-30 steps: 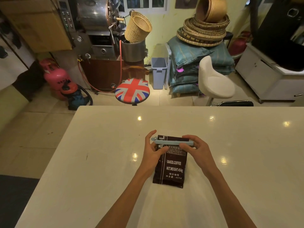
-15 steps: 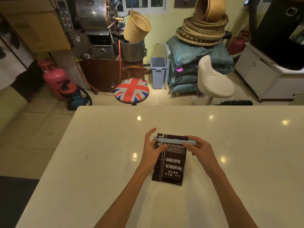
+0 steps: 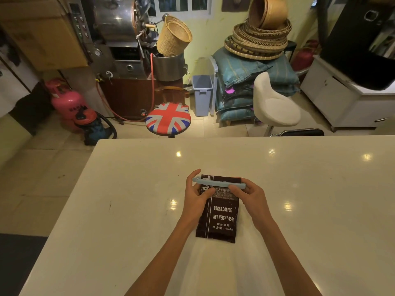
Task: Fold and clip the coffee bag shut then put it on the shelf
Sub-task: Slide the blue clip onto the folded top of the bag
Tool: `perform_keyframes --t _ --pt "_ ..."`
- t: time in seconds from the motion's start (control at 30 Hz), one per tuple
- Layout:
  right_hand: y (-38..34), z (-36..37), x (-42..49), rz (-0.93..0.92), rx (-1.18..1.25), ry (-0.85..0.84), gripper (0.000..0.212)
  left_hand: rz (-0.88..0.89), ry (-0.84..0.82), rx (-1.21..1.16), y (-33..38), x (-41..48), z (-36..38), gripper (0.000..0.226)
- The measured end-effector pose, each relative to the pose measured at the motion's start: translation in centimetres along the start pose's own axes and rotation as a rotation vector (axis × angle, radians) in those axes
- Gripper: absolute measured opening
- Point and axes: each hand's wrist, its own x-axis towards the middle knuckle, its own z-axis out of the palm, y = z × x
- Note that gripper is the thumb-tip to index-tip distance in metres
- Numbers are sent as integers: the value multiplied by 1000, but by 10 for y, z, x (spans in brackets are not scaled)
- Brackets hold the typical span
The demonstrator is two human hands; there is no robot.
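Pink gas cylinder [image 3: 68,103]: stood on the floor at far left, beyond the table, with a small red-and-blue vacuum [image 3: 92,127] just in front of it.

Union Jack stool [image 3: 168,119]: placed just past the table's far edge, left of centre.

White table [image 3: 128,210]: glossy top, occupying the lower part of the view; the coffee bag is carried near its middle.

Left hand [image 3: 195,199]: laid against the left edge of the bag's upper part. The thumb is pressed on the bag face just below the clip; the fingers are curled up around the clip's left end. The hand is closed on bag and clip together.

Coffee bag [image 3: 220,218]: dark, printed "BAKED.COFFEE" and "NET.WEIGHT:454g", lying flat on the table, bottom end toward the person. Its top end is held between the two hands; the lower half lies free between the forearms.

Clip [image 3: 218,183]: a pale blue bar, set across the bag near its top, its ends projecting slightly past both sides. Whether it is fully snapped cannot be told.

Right hand [image 3: 251,198]: closed on the clip's right end, thumb pressed just beneath the bar, fingers wrapped over the bag's right corner.

White chair [image 3: 273,105]: stood on the floor beyond the table, right of centre.
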Motion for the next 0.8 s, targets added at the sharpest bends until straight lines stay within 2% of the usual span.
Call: perform_keyframes --t 0.23,0.47,0.6,0.8 --pt "-1 2 1 -5 -6 5 17 9 -14 16 2 -2 0 62" --pt "0 -1 6 15 36 -8 20 2 -46 -47 11 3 -10 37" --pt "1 1 8 16 29 -17 19 -12 4 -92 12 4 -13 16" --pt "1 2 10 12 26 -21 18 -24 71 -113 11 6 -11 11"
